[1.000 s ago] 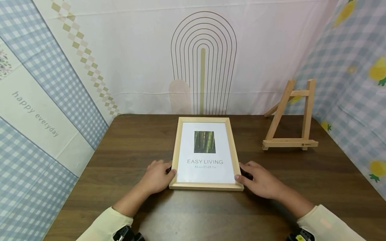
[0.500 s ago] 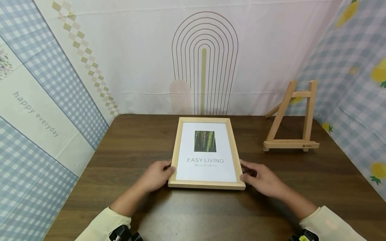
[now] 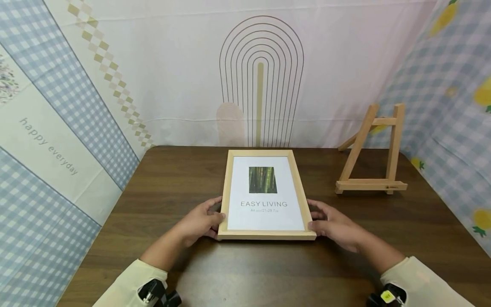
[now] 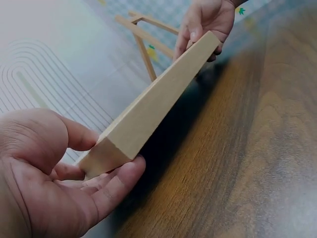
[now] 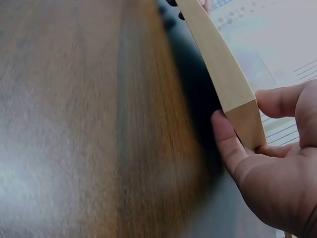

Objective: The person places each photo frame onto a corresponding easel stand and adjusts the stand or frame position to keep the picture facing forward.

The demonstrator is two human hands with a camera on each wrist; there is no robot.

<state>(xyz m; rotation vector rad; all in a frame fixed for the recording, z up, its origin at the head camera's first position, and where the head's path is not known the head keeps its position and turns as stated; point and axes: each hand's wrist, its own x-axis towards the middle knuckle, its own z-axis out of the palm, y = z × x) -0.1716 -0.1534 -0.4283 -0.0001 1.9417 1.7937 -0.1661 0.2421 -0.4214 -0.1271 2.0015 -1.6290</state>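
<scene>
A picture frame (image 3: 267,235) of pale wood lies face up in the middle of the table, its white insert (image 3: 262,217) printed with a bamboo picture and "EASY LIVING". My left hand (image 3: 199,222) grips its near left corner, thumb on the top edge and fingers beneath. At the near right corner, my right hand (image 3: 337,227) holds it the same way. In the left wrist view, the frame's near edge (image 4: 158,101) stands above the table over a dark shadow. The right wrist view shows a fingertip (image 5: 223,126) under the frame's corner.
A small wooden easel (image 3: 370,185) stands at the back right of the brown table (image 3: 245,273). Behind the table hangs a white cloth (image 3: 172,64) with printed arches. Checked cloths (image 3: 452,149) line both sides.
The fingers of both hands have worked further beneath the frame, and its near edge has risen slightly. The easel stays where it was; the head view has shifted a little.
</scene>
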